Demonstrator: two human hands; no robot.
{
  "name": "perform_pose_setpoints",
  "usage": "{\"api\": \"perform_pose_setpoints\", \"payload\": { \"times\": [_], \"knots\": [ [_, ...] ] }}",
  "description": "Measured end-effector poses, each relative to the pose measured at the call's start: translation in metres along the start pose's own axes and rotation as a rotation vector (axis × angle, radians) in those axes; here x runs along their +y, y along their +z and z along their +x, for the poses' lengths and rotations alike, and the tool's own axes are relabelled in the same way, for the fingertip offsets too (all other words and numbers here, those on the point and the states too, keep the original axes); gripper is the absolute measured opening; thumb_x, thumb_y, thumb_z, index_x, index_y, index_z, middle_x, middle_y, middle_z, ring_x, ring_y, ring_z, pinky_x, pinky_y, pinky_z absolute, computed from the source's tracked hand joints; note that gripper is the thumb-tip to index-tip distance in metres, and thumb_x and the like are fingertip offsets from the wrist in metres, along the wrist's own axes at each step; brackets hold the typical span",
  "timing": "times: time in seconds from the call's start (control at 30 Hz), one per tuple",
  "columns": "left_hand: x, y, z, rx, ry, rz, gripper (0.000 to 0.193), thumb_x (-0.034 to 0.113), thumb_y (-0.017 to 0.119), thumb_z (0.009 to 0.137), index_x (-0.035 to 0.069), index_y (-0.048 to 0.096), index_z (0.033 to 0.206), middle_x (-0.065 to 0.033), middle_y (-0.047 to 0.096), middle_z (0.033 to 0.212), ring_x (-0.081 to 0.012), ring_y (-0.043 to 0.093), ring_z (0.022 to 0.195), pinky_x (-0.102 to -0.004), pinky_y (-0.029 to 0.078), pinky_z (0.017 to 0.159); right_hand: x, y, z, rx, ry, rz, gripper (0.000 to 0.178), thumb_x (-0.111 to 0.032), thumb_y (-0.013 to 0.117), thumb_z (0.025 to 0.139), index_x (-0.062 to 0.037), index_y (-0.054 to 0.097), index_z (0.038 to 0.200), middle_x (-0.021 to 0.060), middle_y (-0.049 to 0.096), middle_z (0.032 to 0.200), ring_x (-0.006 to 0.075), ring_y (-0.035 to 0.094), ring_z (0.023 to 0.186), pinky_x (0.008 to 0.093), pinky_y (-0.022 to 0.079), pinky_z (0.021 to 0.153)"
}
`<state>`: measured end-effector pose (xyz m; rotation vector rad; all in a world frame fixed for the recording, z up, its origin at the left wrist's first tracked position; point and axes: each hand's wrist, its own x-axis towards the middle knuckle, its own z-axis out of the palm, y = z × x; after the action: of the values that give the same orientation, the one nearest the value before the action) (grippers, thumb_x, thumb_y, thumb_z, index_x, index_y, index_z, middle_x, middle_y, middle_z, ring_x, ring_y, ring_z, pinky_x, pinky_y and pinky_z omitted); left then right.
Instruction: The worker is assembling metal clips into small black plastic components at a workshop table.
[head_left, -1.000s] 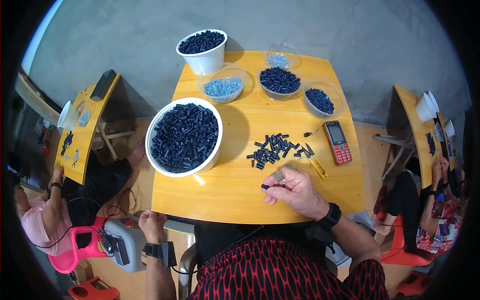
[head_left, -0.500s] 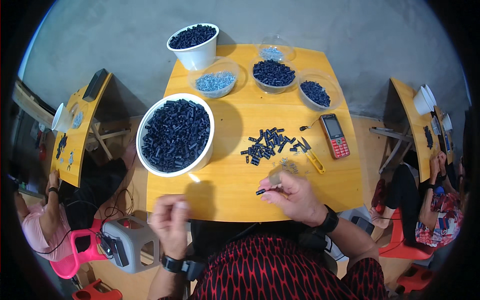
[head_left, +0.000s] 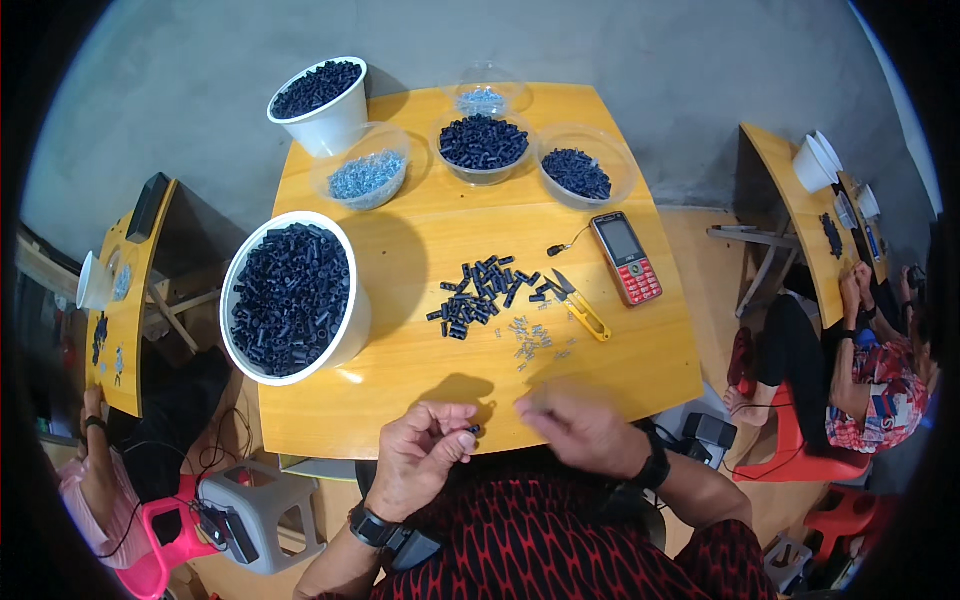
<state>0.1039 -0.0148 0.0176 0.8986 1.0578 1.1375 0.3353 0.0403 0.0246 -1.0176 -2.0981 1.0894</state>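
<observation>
My left hand (head_left: pixel 425 455) is at the front edge of the table, thumb and fingers pinched on a small black plastic sleeve (head_left: pixel 473 429). To its right is my right hand (head_left: pixel 585 428), smeared by motion, so whether its fingers hold anything does not show. Beyond the hands lies a loose pile of black plastic sleeves (head_left: pixel 475 300). Small silvery metal pieces (head_left: pixel 528 340) are scattered in front of that pile. Thread snips with a yellow handle (head_left: pixel 590 318) rest to the right of them, blades pointing away from me.
A large white tub (head_left: pixel 355 335) full of black sleeves stands at left, another white tub (head_left: pixel 335 125) behind it. Clear bowls of silvery pieces (head_left: pixel 366 175) and black parts (head_left: pixel 484 143) line the back. A red phone (head_left: pixel 630 262) lies at right. Other people sit at side tables.
My left hand has moved right and now pinches a black sleeve; the right hand, which held one, has drawn back from it. The whole view has shifted, with the table further left.
</observation>
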Motion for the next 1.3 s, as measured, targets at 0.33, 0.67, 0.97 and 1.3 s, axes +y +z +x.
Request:
{"api": "perform_pose_setpoints", "payload": {
  "times": [0.33,0.67,0.97,1.3],
  "knots": [
    [-0.007,0.006,0.010,0.072,0.007,-0.032,0.013,0.002,0.066,0.096,-0.001,0.062,0.108,-0.0044,0.066,0.086,-0.0095,0.063,0.075,-0.0234,0.053,0.066,0.014,-0.016,0.034,-0.034,-0.178,-0.344,0.015,-0.002,0.057,0.085,0.0000,0.060,0.100,0.0150,0.056,0.093,0.0350,0.061,0.079,0.0429,0.050,0.066],
    [-0.007,-0.002,0.012,0.055,-0.023,-0.063,0.014,0.000,0.064,0.097,-0.002,0.062,0.110,-0.0041,0.067,0.089,-0.0084,0.063,0.077,-0.0223,0.053,0.068,-0.003,-0.017,0.040,-0.044,-0.237,-0.400,0.012,0.000,0.059,0.087,0.0008,0.058,0.099,0.0160,0.055,0.091,0.0355,0.062,0.080,0.0428,0.050,0.068],
    [-0.009,-0.003,0.012,0.068,-0.009,-0.042,0.013,0.003,0.069,0.094,-0.001,0.062,0.105,-0.0062,0.068,0.086,-0.0088,0.061,0.068,-0.0218,0.052,0.062,-0.020,0.005,0.048,-0.105,-0.137,0.113,0.007,0.001,0.068,0.089,0.0002,0.064,0.095,0.0137,0.064,0.092,0.0283,0.066,0.083,0.0347,0.052,0.071],
    [-0.008,-0.002,0.011,0.080,0.005,-0.054,0.011,0.003,0.070,0.094,-0.001,0.063,0.102,-0.0057,0.067,0.083,-0.0082,0.060,0.067,-0.0219,0.050,0.060,-0.026,-0.003,0.055,-0.226,-0.253,-0.053,0.024,0.001,0.062,0.087,0.0000,0.059,0.110,0.0136,0.058,0.088,0.0338,0.062,0.080,0.0414,0.050,0.069]
  ]
}}
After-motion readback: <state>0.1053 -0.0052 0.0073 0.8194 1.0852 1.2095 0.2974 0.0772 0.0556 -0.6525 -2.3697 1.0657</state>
